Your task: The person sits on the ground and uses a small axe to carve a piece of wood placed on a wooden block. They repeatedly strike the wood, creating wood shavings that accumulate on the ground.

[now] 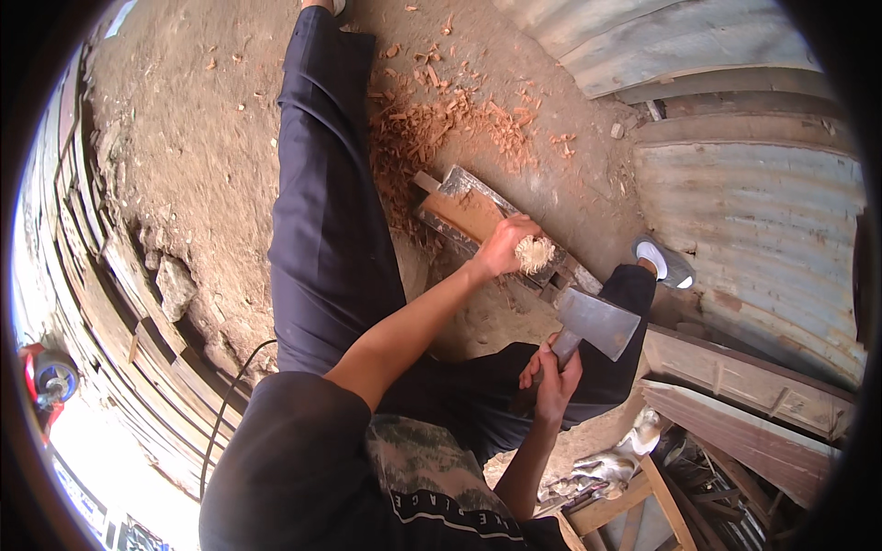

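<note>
My left hand [508, 246] is closed around a short piece of wood; its pale, frayed end [535, 254] points up at me and hides the rest of it. Beneath that hand lies a worn wooden block [473, 211] with a reddish-brown, hollowed-looking top, set slantwise on the ground between my legs. Lower and to the right, my right hand [553, 378] grips a hatchet by its handle. The broad grey hatchet head [599, 323] is raised over my right thigh, apart from the wood and the block.
Orange-brown wood chips [450, 124] litter the dirt ground beyond the block. Corrugated metal sheets [749, 211] stand along the right. A white and tan animal [620, 464] lies beside a wooden frame [657, 500] at lower right. Stacked boards [119, 331] and a stone [175, 288] are on the left.
</note>
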Demonstrator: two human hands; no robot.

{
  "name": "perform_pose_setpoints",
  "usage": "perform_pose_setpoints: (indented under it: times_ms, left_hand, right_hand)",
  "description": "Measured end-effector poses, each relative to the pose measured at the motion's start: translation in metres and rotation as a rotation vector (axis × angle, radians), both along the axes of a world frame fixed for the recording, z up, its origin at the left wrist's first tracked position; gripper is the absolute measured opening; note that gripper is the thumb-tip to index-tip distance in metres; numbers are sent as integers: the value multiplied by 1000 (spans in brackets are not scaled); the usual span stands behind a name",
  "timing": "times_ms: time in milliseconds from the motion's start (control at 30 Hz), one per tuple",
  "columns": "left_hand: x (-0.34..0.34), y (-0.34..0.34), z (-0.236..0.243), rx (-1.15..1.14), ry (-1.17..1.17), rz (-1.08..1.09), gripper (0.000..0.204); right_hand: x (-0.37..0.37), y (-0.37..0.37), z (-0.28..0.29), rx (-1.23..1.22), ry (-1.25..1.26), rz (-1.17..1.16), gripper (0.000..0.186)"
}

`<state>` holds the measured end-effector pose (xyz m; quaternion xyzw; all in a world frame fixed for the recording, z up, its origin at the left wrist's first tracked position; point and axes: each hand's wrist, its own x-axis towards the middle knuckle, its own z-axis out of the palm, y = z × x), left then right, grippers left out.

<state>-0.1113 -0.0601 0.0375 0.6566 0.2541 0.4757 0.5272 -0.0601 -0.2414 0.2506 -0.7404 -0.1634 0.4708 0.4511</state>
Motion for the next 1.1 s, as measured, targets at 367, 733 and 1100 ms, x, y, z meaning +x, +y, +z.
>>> perform_pose_setpoints:
  times_ms: [367, 733, 1100]
  left_hand:
    - [-5, 5, 6, 18, -2, -83, 35]
    - [-1, -8, -23, 52, 38, -85, 24]
    - [-7, -5, 10, -122, 237, -192, 39]
  right_hand:
    - [-10, 8, -5, 29, -202, 93, 15]
    - [-10, 55, -39, -88, -186, 92, 22]
    - [-2, 16, -18, -133, -128, 28, 26]
